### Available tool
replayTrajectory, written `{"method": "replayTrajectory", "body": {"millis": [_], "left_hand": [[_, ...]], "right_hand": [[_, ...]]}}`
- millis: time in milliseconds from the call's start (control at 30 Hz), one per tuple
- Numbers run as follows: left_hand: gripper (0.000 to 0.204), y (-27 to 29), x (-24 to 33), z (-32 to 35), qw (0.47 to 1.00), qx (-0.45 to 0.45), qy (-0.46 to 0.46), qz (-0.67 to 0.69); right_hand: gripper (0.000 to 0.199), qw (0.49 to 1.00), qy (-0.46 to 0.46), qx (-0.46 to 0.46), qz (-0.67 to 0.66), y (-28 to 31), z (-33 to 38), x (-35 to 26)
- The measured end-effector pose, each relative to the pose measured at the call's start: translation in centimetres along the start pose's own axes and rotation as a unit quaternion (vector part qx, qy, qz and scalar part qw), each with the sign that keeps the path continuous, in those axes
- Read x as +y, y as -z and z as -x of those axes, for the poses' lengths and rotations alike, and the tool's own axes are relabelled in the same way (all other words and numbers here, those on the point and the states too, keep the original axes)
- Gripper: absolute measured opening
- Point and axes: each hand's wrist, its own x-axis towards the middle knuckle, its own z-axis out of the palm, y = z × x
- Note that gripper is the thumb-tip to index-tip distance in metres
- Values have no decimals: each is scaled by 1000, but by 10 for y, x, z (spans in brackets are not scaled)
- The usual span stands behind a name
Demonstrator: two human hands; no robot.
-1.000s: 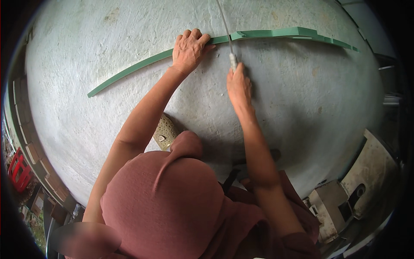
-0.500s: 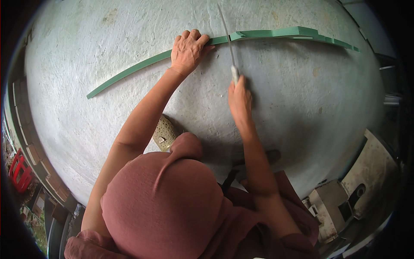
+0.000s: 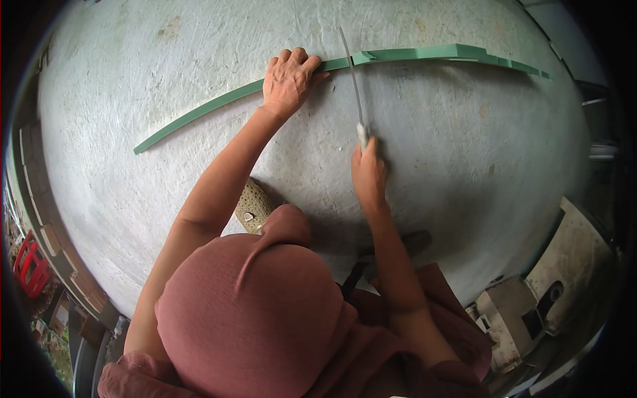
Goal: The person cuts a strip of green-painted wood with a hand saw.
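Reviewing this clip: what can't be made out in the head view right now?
All in the head view:
Part of the green strip: hidden beneath the left hand.
Most of the handle: covered by the right hand.
The edge of the blade: too thin to tell whether toothed.
Part of the speckled shoe: behind the headscarf.

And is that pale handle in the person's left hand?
No, the right hand grips the pale handle, while the left hand holds the green strip.
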Motion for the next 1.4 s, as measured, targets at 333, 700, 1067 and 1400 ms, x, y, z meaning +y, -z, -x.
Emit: {"method": "replayTrajectory", "body": {"millis": [333,700,1067,1400], "left_hand": [[24,2,5,-2,1000,-16,6,23],[23,1,7,-4,1000,-1,-8,13],[24,1,5,-2,1000,-1,-1,-7],[24,-1,1,-1,1000,5,-1,0]], "right_hand": [[24,997,75,18,23,28,-41,-33],[23,997,70,22,21,34,-45,-31],[31,1000,15,-3,7,17,-13,-9],[33,999,14,37,22,-16,21,27]]}}
